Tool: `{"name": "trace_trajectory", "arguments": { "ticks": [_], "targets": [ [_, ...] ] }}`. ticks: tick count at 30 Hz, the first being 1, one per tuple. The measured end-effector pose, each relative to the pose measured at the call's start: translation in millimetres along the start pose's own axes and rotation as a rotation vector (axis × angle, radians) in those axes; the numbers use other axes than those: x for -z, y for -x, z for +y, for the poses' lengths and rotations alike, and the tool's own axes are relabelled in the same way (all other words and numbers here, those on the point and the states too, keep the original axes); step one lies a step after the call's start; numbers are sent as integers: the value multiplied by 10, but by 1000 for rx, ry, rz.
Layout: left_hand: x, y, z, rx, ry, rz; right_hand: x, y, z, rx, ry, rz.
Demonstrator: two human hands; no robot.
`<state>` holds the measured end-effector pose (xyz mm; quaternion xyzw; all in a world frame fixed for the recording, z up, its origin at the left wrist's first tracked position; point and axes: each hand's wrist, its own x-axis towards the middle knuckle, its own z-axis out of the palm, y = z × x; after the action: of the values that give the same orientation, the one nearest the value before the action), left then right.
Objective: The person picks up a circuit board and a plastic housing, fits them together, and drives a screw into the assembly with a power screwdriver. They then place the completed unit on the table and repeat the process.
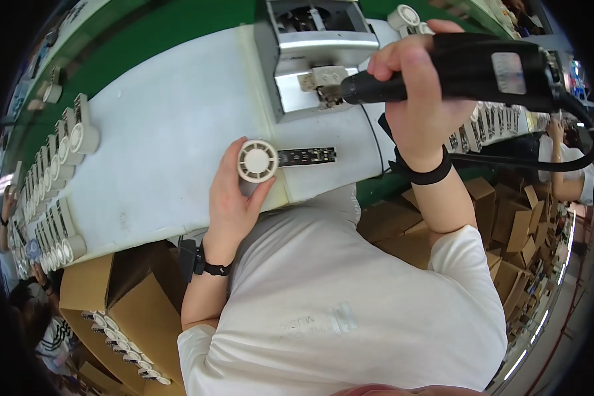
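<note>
The left hand (236,195) was grasping 1 round white part (257,161) over the near edge of the white mat (178,119), a dark circuit strip (307,156) jutting from it to the right. The right hand (421,99) was wrapped round 1 black corded tool (468,69), whose tip stood at the front of the silver metal machine (327,45); whether they touched, I could not tell.

The left forearm (204,294) rises from below to the left grip (232,201), which is closed, thumb at its right side and fingers curving up at its left. The right forearm (447,201) slants up and leftward; the right grip (429,99), farther from the torso (350,284), is wrapped shut, fingers bent.
</note>
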<state>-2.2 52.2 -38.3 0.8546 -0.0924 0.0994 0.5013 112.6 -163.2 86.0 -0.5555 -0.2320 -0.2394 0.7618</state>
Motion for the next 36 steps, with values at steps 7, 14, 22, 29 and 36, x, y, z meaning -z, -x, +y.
{"name": "trace_trajectory", "arguments": {
  "ticks": [7,14,22,29,36],
  "targets": [
    [-58,34,-56,-60,59,-6,458,64,201,-176,288,76],
    [18,23,68,-72,59,60,475,-256,385,-186,325,-210],
    [21,18,-50,-120,44,71,-122,379,-315,-254,46,-80],
    [53,-36,-44,-53,65,-51,-392,620,-221,-236,56,-228],
    [15,-36,-9,9,60,-67,-312,654,-162,-279,78,-261]
  ]
}}
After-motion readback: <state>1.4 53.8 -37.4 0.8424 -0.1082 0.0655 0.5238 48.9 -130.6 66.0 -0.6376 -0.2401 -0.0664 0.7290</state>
